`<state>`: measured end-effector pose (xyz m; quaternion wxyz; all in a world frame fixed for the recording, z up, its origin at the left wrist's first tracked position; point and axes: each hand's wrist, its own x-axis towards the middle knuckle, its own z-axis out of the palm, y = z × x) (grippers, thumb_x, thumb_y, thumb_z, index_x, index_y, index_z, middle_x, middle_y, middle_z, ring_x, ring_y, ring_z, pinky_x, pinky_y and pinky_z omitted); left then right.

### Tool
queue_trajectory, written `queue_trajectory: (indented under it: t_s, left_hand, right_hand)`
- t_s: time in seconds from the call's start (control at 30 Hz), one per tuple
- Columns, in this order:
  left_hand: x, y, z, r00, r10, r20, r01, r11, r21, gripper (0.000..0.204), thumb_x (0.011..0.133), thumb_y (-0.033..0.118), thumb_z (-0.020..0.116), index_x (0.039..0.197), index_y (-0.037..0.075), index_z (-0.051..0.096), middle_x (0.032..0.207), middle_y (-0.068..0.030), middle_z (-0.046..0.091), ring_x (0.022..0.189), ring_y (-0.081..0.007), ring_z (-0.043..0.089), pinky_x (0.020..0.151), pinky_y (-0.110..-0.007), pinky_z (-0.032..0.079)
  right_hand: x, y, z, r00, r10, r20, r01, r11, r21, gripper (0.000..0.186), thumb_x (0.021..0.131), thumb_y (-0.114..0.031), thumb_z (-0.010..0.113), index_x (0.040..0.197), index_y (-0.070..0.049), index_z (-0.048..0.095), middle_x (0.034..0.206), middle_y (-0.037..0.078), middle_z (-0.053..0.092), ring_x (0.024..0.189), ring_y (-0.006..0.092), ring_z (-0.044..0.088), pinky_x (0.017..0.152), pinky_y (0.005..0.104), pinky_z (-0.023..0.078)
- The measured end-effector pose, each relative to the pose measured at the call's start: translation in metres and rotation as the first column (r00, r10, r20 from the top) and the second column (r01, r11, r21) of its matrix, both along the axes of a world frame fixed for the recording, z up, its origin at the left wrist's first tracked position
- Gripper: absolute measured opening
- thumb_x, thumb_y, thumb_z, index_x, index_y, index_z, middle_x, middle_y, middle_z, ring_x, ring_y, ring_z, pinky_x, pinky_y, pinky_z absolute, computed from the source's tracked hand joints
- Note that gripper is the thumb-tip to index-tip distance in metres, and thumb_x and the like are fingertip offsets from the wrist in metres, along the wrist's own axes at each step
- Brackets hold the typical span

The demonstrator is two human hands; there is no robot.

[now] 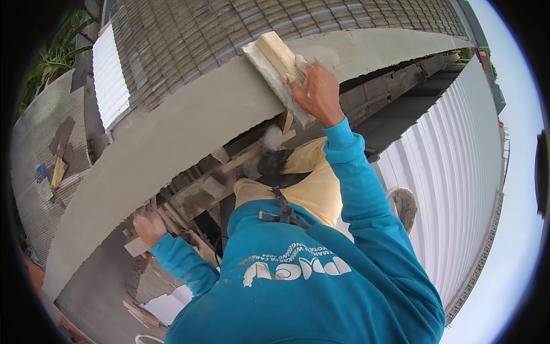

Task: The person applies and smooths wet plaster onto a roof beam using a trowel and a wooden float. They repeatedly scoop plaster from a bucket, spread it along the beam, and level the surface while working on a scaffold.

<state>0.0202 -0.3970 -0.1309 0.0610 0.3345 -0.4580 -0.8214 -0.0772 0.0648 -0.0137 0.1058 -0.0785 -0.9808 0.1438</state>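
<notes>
Head view: I see the right hand [316,93] closed firmly around the thick pale-wood handle [276,53] of a cement-smeared rectangular float [274,77] over the smooth grey plaster band [189,135]. From that grip the float extends far-left, its long axis slanting to near-right, crosswise to the band, with its near end past the band's near edge. The left hand [150,225] sits well apart, near that edge on the left; I cannot tell whether it grips anything. Brown roof tiles [212,40] border the band's far side, which I judge the main obstruction. Rough wooden timbers [255,153] lie nearer; white corrugated roofing [452,149] and a round cement-stained container [408,206] stand right.
</notes>
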Motion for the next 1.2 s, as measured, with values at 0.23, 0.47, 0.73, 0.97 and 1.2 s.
queue_trajectory:
  t_s: [0.23,0.47,0.73,0.97,1.2]
  left_hand:
    - [-0.004,0.003,0.007,0.995,0.094,0.042,-0.096,0.995,0.038,0.035,0.092,0.003,0.042,0.123,-0.013,0.045,0.128,-0.0267,0.047,0.123,-0.041,0.045,0.111,-0.058,0.039]
    - [-0.005,0.004,0.011,0.999,0.014,0.029,-0.015,1.0,0.017,0.037,0.093,0.003,0.039,0.124,-0.016,0.041,0.131,-0.0291,0.042,0.126,-0.0419,0.042,0.112,-0.06,0.036]
    - [0.003,-0.01,-0.004,1.0,0.01,-0.027,-0.008,0.996,0.085,0.039,0.092,0.002,0.037,0.126,-0.018,0.037,0.131,-0.0295,0.04,0.127,-0.0452,0.038,0.113,-0.061,0.034]
    - [-0.009,-0.008,0.009,0.999,-0.022,0.028,0.02,0.998,0.062,0.035,0.092,0.006,0.049,0.119,-0.016,0.046,0.127,-0.0295,0.047,0.125,-0.0436,0.044,0.112,-0.057,0.037]
    - [0.001,-0.039,-0.029,0.997,-0.062,-0.039,0.064,0.996,0.064,0.037,0.091,0.007,0.047,0.119,-0.016,0.045,0.128,-0.0303,0.045,0.126,-0.0432,0.042,0.113,-0.057,0.035]
  right_hand:
    - [0.025,-0.134,0.008,0.949,0.311,0.047,-0.286,0.916,-0.282,0.036,0.078,-0.024,0.071,0.096,0.006,0.067,0.106,0.027,0.062,0.102,0.0407,0.059,0.086,0.0473,0.049]
    - [-0.009,0.043,-0.011,0.977,-0.153,-0.15,0.151,0.988,-0.027,0.043,0.078,-0.028,0.071,0.106,0.004,0.064,0.096,0.022,0.062,0.093,0.0382,0.06,0.08,0.0465,0.05]
    - [-0.015,0.024,-0.032,0.983,-0.01,-0.182,0.021,0.998,0.056,0.025,0.069,-0.018,0.069,0.083,0.002,0.064,0.093,0.021,0.058,0.09,0.0377,0.059,0.076,0.0463,0.051]
    - [0.01,-0.09,-0.016,0.955,0.238,-0.178,-0.249,0.967,-0.045,0.026,0.068,-0.012,0.067,0.091,0.002,0.063,0.1,0.016,0.055,0.099,0.0316,0.055,0.08,0.0428,0.048]
    - [-0.009,0.075,-0.02,0.981,-0.075,-0.179,0.101,0.985,0.141,0.024,0.07,-0.013,0.066,0.09,0.001,0.064,0.103,0.016,0.056,0.099,0.0332,0.055,0.082,0.0437,0.047]
